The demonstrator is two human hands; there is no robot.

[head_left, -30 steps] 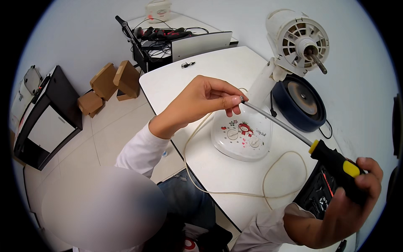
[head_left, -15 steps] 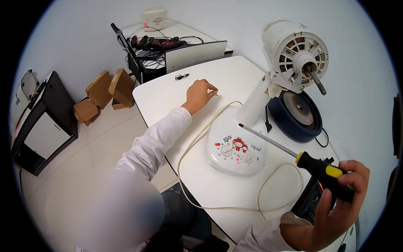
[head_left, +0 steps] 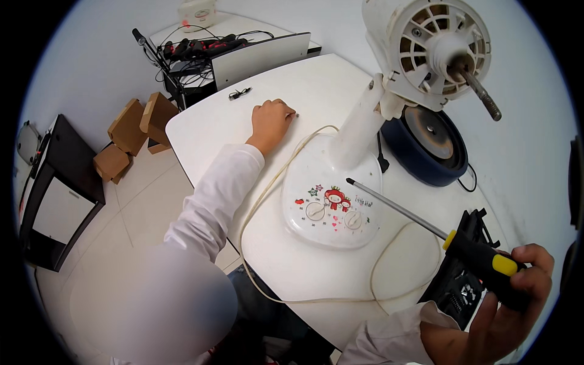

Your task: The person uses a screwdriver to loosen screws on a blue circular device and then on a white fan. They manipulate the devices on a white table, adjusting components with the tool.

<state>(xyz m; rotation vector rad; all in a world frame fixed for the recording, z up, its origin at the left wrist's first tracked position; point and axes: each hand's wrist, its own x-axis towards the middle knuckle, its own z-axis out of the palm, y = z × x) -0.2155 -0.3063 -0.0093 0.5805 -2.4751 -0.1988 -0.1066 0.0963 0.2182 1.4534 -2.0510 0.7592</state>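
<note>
In my right hand is a screwdriver with a black and yellow handle. Its long shaft points left, its tip over the white base of an electric fan, which carries two dials and cartoon prints. My left hand rests on the white table beyond the base, fingers pinched; a tiny dark bit shows at the fingertips, too small to name. Above the base leans the fan's neck, bearing the bare motor housing with its threaded shaft sticking out toward the lower right.
A dark blue round appliance stands behind the fan. A black tool case lies open near my right forearm. The fan's cream cord loops over the table. A small black cable lies farther back. Cardboard boxes sit on the floor.
The whole view has shifted, so the fan appears larger and higher. More of the tool case shows. Both hands keep their grip, the screwdriver still held over the base.
</note>
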